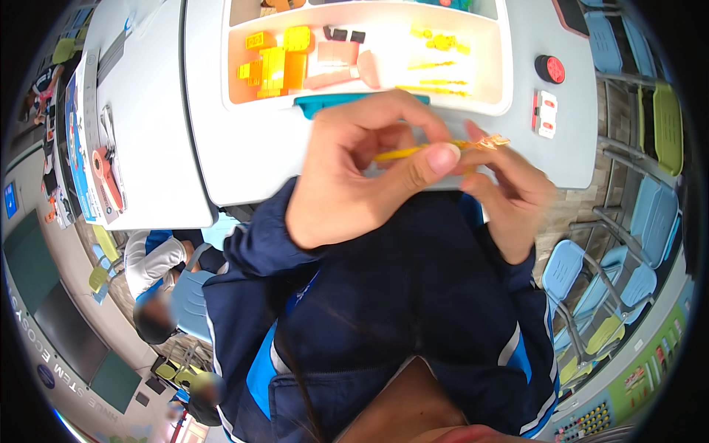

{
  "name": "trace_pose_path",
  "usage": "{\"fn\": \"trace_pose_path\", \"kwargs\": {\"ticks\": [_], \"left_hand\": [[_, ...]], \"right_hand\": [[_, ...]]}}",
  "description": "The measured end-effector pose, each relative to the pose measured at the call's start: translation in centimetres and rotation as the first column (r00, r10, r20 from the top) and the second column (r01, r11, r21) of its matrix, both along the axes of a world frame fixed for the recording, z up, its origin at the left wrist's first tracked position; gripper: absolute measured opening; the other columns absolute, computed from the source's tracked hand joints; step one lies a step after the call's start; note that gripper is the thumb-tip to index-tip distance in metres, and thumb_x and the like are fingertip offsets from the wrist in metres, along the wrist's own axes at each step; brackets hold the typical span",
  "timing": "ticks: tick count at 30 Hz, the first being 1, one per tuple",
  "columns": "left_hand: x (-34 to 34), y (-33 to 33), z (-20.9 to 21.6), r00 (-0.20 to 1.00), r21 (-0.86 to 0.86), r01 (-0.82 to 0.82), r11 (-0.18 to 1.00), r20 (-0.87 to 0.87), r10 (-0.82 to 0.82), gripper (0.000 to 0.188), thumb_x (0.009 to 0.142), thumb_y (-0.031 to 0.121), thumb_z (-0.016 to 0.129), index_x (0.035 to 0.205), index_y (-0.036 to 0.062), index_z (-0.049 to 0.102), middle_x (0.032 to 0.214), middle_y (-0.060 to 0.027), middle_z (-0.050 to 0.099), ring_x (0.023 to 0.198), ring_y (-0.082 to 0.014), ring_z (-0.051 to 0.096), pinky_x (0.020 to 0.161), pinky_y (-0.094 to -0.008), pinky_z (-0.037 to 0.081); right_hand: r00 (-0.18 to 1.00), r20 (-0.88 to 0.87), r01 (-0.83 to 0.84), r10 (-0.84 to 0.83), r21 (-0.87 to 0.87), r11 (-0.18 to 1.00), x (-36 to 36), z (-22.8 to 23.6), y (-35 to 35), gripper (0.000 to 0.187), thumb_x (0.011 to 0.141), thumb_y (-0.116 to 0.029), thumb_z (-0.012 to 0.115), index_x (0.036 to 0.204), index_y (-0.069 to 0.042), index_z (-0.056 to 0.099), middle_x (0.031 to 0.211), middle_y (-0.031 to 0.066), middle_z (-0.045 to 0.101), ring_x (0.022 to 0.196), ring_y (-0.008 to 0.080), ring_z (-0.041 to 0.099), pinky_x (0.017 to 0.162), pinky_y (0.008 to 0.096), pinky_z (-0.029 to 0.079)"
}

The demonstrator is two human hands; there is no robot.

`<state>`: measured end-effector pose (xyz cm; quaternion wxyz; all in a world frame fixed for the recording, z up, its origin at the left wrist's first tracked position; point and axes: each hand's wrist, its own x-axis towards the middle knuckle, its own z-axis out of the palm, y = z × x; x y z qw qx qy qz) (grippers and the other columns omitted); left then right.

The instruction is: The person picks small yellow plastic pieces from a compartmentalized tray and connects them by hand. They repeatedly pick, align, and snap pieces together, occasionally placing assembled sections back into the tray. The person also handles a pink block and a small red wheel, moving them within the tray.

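My left hand [362,166] is closed, its thumb and fingers pinching a thin yellow stick [399,154] above the table's near edge. Shiny orange-gold bits [491,142] show at the stick's right end. Close by on the right, my right hand [513,192] has its fingers curled in, thumb near the forefinger. A little yellow shows between them, but blur hides what it is. Just beyond my hands lies a teal flat piece [310,105], partly covered by the left hand, against the front of a white tray [502,66].
Yellow blocks [273,70], pink pieces [338,53], black pieces [340,34] and thin yellow strips [443,83] lie in the tray. To its right are a red-black wheel [550,69] and a white-red part [545,114]. Another table [148,162] adjoins on the left; blue chairs [650,214] stand right.
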<state>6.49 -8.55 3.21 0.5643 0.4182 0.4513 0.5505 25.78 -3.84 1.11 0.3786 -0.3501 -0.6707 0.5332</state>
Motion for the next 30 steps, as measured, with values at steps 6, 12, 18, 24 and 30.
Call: {"fn": "trace_pose_path", "kwargs": {"ticks": [6, 12, 18, 24, 30], "left_hand": [[-3.2, 7.2, 0.2, 0.837, 0.117, 0.148, 0.982, -0.544, -0.061, 0.021, 0.088, 0.019, 0.07, 0.095, -0.0014, 0.07, 0.087, -0.0073, 0.066, 0.07, -0.0108, 0.059, 0.065, -0.0225, 0.048], [-2.9, 10.8, -4.6, 0.799, 0.042, 0.245, 0.969, -0.575, -0.177, 0.02, 0.089, 0.017, 0.067, 0.088, -0.0036, 0.07, 0.071, -0.0062, 0.063, 0.058, -0.0091, 0.054, 0.057, -0.0211, 0.044], [-3.2, 12.2, -2.7, 0.828, -0.285, 0.23, 0.931, -0.445, -0.341, 0.018, 0.094, 0.011, 0.06, 0.104, -0.0016, 0.068, 0.08, -0.0111, 0.068, 0.065, -0.0144, 0.062, 0.065, -0.023, 0.05], [-3.2, 10.6, -5.7, 0.581, 0.093, 0.283, 0.955, -0.809, -0.093, 0.022, 0.09, -0.001, 0.057, 0.11, -0.001, 0.065, 0.099, -0.0183, 0.068, 0.087, -0.0309, 0.067, 0.082, -0.032, 0.053], [-3.0, 10.7, -6.4, 0.541, 0.074, 0.364, 0.928, -0.829, -0.146, 0.028, 0.083, -0.008, 0.061, 0.11, -0.0015, 0.066, 0.102, -0.0205, 0.068, 0.09, -0.0335, 0.067, 0.083, -0.0333, 0.054]], "right_hand": [[0.965, 0.141, 0.216, -0.222, 0.053, 0.975, 3.7, 1.4, 2.5, 0.027, 0.082, 0.011, 0.061, 0.107, 0.005, 0.067, 0.089, 0.0142, 0.066, 0.073, 0.0163, 0.064, 0.066, 0.0262, 0.051], [0.79, 0.603, -0.402, 0.116, 0.366, 0.839, 0.3, 3.2, 9.3, 0.04, 0.065, 0.016, 0.057, 0.102, 0.004, 0.067, 0.087, 0.012, 0.063, 0.078, 0.0225, 0.06, 0.062, 0.0307, 0.048], [0.414, 0.897, -0.829, 0.155, 0.302, 0.471, -2.3, 1.3, 11.9, 0.008, 0.07, -0.005, 0.065, 0.077, -0.004, 0.066, 0.078, 0.0104, 0.06, 0.082, 0.026, 0.059, 0.066, 0.0314, 0.053], [0.365, 0.905, -0.88, 0.219, 0.259, 0.398, -4.1, -0.9, 12.7, 0.003, 0.073, -0.003, 0.065, 0.071, -0.003, 0.067, 0.072, 0.0141, 0.064, 0.077, 0.026, 0.067, 0.068, 0.0308, 0.054], [0.344, 0.927, -0.876, 0.148, 0.26, 0.405, -4.5, -1.5, 12.5, 0.001, 0.073, -0.002, 0.067, 0.073, -0.002, 0.066, 0.072, 0.0148, 0.065, 0.076, 0.0262, 0.068, 0.069, 0.0319, 0.055]]}}
